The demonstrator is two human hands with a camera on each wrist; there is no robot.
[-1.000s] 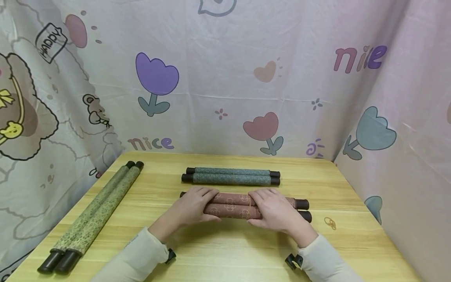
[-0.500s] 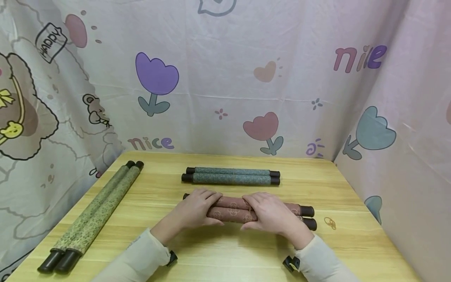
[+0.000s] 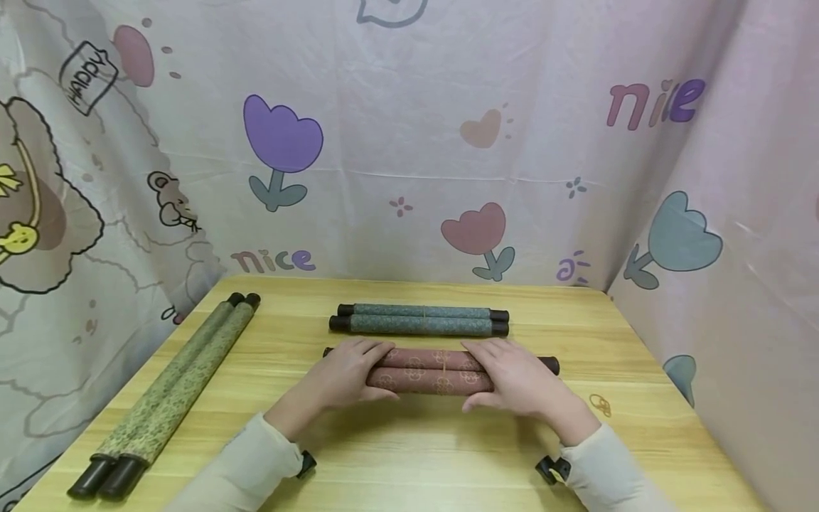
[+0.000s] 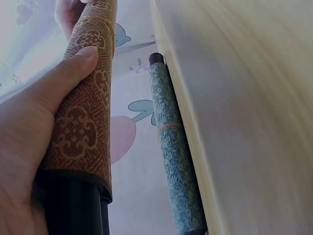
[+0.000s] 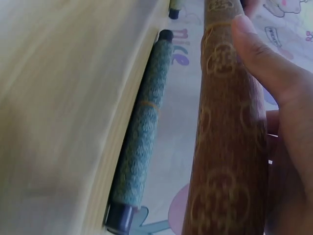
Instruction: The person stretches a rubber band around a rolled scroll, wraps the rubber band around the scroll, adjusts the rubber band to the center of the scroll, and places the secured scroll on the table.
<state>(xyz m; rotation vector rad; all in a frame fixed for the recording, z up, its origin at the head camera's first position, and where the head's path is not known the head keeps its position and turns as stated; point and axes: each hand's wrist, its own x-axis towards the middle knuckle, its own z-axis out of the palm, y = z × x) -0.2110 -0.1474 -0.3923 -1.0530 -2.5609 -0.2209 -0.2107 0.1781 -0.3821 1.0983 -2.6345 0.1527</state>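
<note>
A pair of dark-red patterned scrolls point(image 3: 416, 380) with black end knobs lies crosswise before me, bound together by a thin rubber band point(image 3: 444, 360). My left hand point(image 3: 345, 373) grips the pair near its left end, fingers over the top and thumb along the near side. Towards the right end, my right hand point(image 3: 518, 380) holds it in the same way. In the left wrist view the thumb presses along the red scroll point(image 4: 83, 122). The right wrist view has the right thumb on the red scroll point(image 5: 225, 122), which appears raised off the table.
Behind the hands lies a banded pair of blue-green scrolls point(image 3: 409, 325). Two longer yellow-green scrolls point(image 3: 173, 384) lie slanted along the table's left side. Loose rubber bands point(image 3: 600, 405) are at the right on the wooden table point(image 3: 409, 462). A printed curtain point(image 3: 384, 142) surrounds the table.
The red scrolls shifted right and towards me, tilting, then came back left and level. My right hand has slid outward along them, uncovering the rubber band.
</note>
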